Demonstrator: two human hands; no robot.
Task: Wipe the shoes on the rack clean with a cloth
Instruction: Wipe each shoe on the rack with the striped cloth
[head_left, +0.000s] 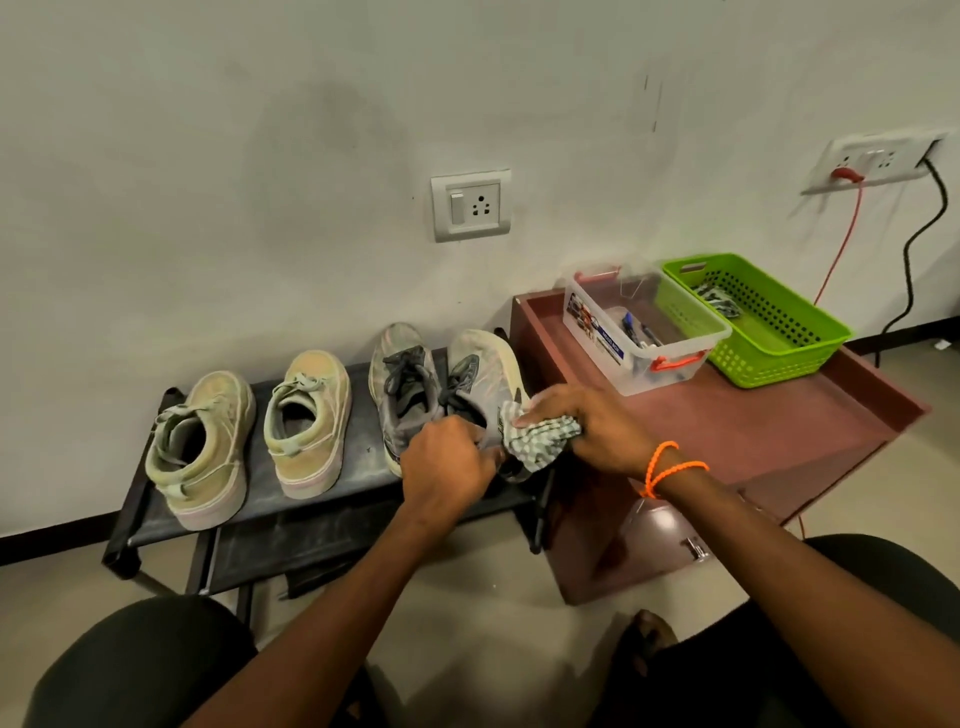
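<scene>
There, right grip curled round cloth against grey shoe, left grip clutching its heel.

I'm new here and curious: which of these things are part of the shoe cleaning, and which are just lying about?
In use: checked cloth, grey shoes, beige shoes, shoe rack, left hand, right hand.
Lying about: clear box, green basket, wall socket.
</scene>
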